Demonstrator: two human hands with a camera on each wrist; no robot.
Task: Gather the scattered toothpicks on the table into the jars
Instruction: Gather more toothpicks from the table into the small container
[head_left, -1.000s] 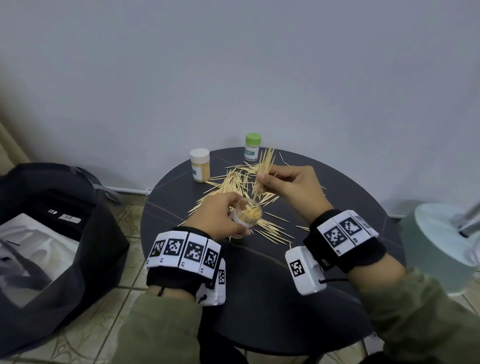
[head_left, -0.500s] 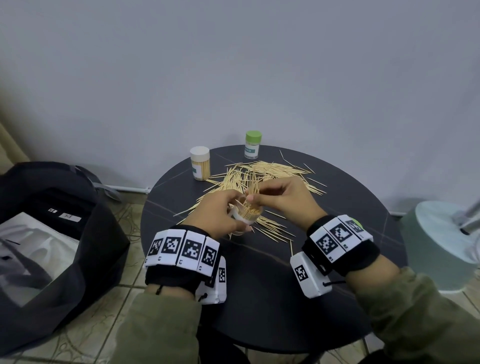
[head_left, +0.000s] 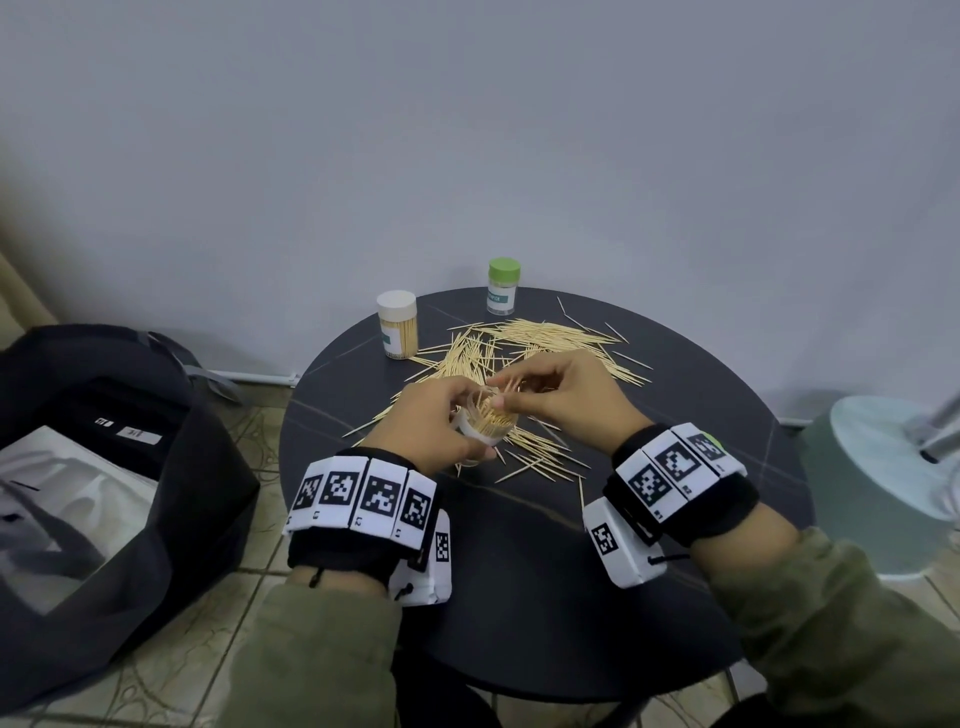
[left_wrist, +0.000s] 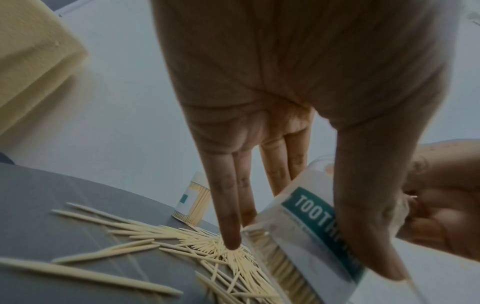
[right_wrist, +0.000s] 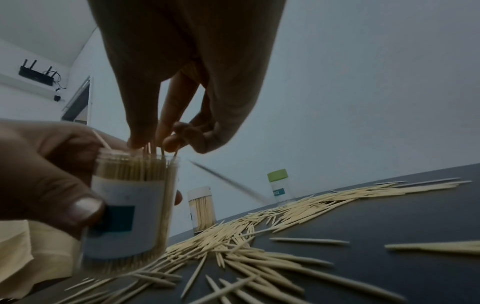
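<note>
1. The left hand (head_left: 431, 415) is wrapped round the open jar (right_wrist: 132, 205), thumb on the label, holding it tilted above the middle of the table (head_left: 519, 571).
2. The right hand (head_left: 566, 400) is directly over the jar's mouth. Its fingertips (right_wrist: 168, 142) pinch the upper ends of a few toothpicks, which stand roughly upright with their lower ends already inside the rim.
3. The jar appears nearly full, its contents packed parallel to its wall.
4. Judgement: the held sticks' long axis must stay aligned with the jar's axis, otherwise they will jam against the packed ones.
5. The scattered toothpicks (head_left: 545, 338) lie from the middle of the table toward its far edge, beyond both hands; the right hand is nearer to the thickest part.
6. Two capped jars stand at the far edge: white-lidded jar (head_left: 397, 325), green-lidded jar (head_left: 503, 287).
</note>
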